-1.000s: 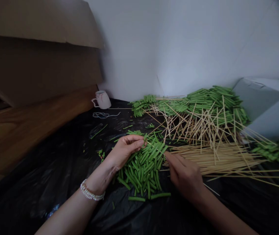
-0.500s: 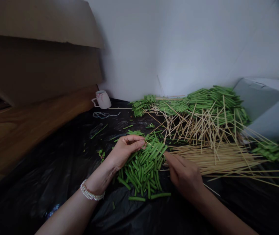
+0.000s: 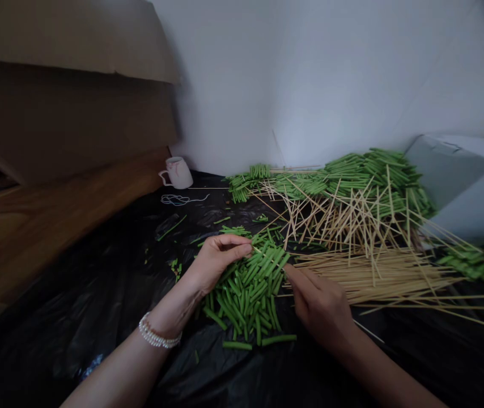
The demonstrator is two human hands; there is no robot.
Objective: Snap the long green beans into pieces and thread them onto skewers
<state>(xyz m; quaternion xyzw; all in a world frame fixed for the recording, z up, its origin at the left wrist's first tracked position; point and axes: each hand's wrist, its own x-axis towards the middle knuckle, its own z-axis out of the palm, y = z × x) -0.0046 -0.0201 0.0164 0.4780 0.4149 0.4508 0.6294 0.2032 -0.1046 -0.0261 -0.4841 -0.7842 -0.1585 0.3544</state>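
My left hand (image 3: 220,258), with a beaded bracelet at the wrist, pinches thumb to forefinger at the thin end of a wooden skewer (image 3: 258,249). Several cut green bean pieces (image 3: 270,262) are threaded side by side across that skewer. At its other side my right hand (image 3: 321,297) is closed round the skewer, close against the last bean piece; a length of it sticks out behind the hand. Directly beneath lies a pile of loose cut green beans (image 3: 242,303), which partly merges with the threaded ones.
Bare skewers (image 3: 378,277) lie in a bundle to the right. Behind them are heaped filled bean skewers (image 3: 365,173) against the wall. A white mug (image 3: 179,173) and string (image 3: 178,199) sit at the back left. Black plastic sheeting (image 3: 118,283) covers the surface; cardboard box (image 3: 72,107) at left.
Hardly anything differs. Both hands keep their places on the skewer, with only a very slight shift of the left fingertips.
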